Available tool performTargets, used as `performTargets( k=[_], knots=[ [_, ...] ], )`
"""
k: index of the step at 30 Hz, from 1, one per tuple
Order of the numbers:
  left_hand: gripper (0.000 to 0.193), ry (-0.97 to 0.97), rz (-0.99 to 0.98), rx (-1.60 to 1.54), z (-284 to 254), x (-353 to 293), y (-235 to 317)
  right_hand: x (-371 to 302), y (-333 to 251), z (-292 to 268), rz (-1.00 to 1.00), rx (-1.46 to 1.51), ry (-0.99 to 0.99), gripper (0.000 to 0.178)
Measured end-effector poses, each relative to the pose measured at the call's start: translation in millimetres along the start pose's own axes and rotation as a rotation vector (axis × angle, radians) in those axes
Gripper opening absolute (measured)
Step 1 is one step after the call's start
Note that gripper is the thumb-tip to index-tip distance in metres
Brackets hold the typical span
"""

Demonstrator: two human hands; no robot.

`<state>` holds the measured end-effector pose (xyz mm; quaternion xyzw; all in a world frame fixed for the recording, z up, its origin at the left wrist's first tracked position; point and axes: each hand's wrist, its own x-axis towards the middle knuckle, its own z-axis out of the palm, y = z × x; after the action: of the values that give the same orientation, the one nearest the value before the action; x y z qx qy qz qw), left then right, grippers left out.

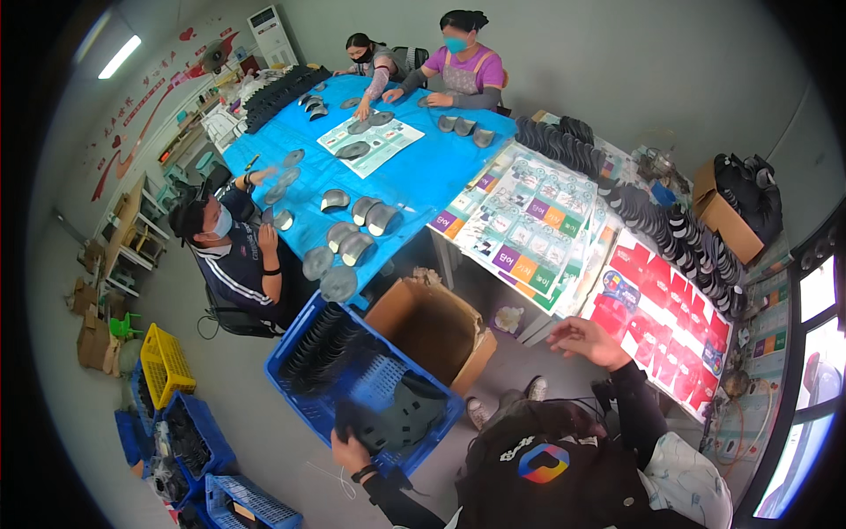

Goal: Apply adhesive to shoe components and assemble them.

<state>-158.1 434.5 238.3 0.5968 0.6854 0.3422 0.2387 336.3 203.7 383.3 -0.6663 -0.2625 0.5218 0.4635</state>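
Note:
My left hand [351,451] is at the near edge of a blue plastic crate [275,375], its fingers closed on a dark, blurred flat piece [355,418]. Under and beside that piece lie black flat pieces with square holes [407,407]. A stack of black curved pieces [324,353] fills the far left of the crate. My right hand [589,342] hovers by the table edge, fingers loosely bent and apart, with nothing in it. Red printed sheets [656,309] lie on the table beside it.
An open cardboard box [432,331] stands against the crate. Three people sit around a blue-covered table [423,181] with grey curved pieces [352,242]. Rows of black pieces [665,225] line the right side. Yellow [167,366] and blue crates [198,432] stand on the floor at left.

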Motion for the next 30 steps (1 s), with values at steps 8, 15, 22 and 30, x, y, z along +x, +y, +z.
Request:
performTargets(
  k=[8,15,22,30],
  knots=[
    [0.031,-1.256,0.460,-0.326,69.8,-57.3,217.3,23.2,-4.3,78.5,-0.338,-0.215,-0.251,0.064],
    [0.057,-1.561,-0.456,-1.075,145.8,-134.7,246.3,-13.6,36.5,33.2,-0.440,-0.202,0.542,0.033],
    [0.045,-1.302,-0.030,-0.875,221.4,-199.1,272.7,-29.4,76.1,-35.8,-0.488,-0.219,0.689,0.046],
    [0.027,-1.310,0.085,-0.550,311.3,-269.5,321.3,-40.5,121.1,-167.9,-0.390,-0.127,0.593,0.050]
  ],
)
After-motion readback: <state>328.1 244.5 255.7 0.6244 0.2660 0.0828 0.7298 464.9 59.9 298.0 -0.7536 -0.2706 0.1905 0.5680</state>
